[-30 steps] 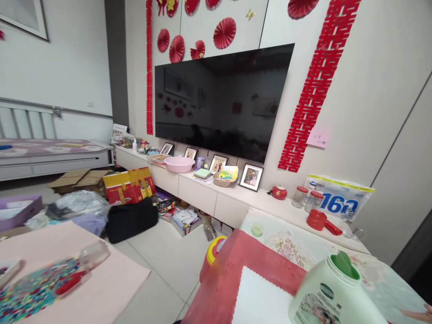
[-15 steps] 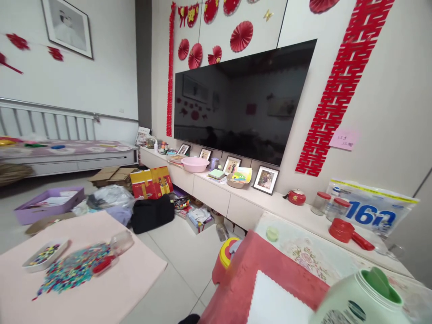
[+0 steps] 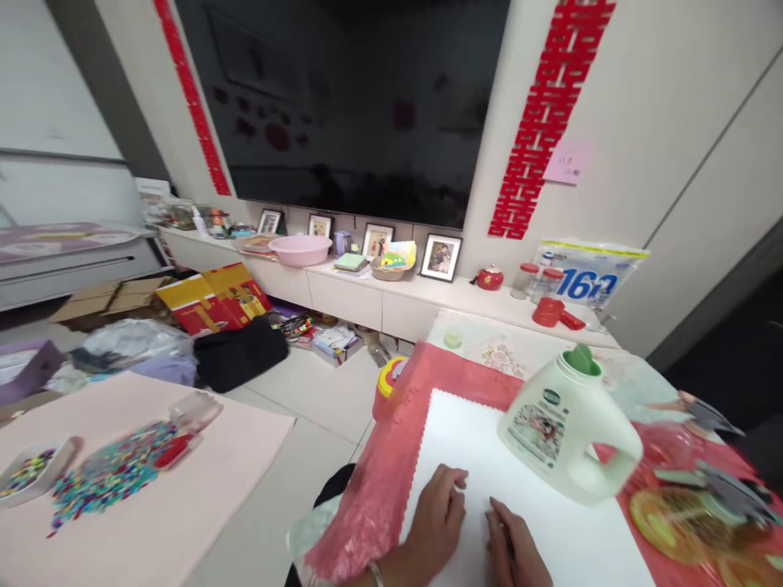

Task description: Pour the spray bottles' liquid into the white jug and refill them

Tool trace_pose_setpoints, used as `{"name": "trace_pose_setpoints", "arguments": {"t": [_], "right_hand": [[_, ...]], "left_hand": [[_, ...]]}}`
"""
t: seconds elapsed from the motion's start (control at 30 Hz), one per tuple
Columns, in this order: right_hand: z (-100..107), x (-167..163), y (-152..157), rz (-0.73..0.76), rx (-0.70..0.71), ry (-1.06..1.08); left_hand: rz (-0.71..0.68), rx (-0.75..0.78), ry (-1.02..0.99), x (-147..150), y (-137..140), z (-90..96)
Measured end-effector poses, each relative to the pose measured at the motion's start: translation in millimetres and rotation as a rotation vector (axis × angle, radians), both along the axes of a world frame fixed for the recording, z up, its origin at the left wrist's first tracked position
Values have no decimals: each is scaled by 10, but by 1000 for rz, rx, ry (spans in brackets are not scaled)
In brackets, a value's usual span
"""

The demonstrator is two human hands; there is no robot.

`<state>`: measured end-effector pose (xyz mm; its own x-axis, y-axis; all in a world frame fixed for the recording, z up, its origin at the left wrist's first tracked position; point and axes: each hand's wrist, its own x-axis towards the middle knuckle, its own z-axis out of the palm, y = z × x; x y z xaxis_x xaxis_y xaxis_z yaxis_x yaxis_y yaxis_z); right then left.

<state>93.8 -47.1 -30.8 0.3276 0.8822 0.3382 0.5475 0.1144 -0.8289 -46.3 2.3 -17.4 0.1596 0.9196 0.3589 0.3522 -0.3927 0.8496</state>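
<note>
A white mat (image 3: 468,440) with a scalloped edge lies on a red cloth (image 3: 391,456) over the table. My left hand (image 3: 435,512) rests on the mat with loosely bent fingers apart and nothing seen in them. Close beside it on the right, my right hand (image 3: 515,545) also lies on the mat, its fingers partly stretched and no object visible in them. Beyond my hands stands a pale green jug (image 3: 550,424) with a handle and a green pouring spout. It is upright on the mat's far right part.
At right are clear containers (image 3: 679,522) with yellow-orange contents and scissor-like tools (image 3: 727,489), blurred. A lower pink table (image 3: 232,481) at left bears scattered colourful beads (image 3: 113,473) and a white dish (image 3: 37,481). A red and yellow tub (image 3: 384,391) stands between.
The view has swung down and to the right. Both my hands, unseen before, now show on the white mat. The whole jug and the containers at right have come into view.
</note>
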Motion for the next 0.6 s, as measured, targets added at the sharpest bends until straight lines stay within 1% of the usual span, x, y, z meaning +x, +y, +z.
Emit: {"name": "trace_pose_setpoints", "arguments": {"t": [0.1,0.17,0.23,0.33,0.4,0.47,0.53,0.6], "right_hand": [[17,21,-46,7,-14,-10],[45,37,-64,18,-20,-26],[79,47,-63,30,-32,-43],[128,41,-48,60,-38,-62],[150,25,-40,77,-33,-74],[161,9,-35,98,-29,-87],[166,-1,-31,120,-25,-101],[173,-4,-29,134,-20,-111]], "left_hand": [[-56,-110,-62,-36,-2,124],[-95,-158,-87,-52,4,185],[-120,-220,-116,-61,19,223],[-164,-351,-150,-86,53,251],[-162,-429,-187,-124,73,264],[-127,-489,-211,-177,85,280],[-104,-506,-185,-231,84,297],[-122,-472,-121,-267,71,313]]}}
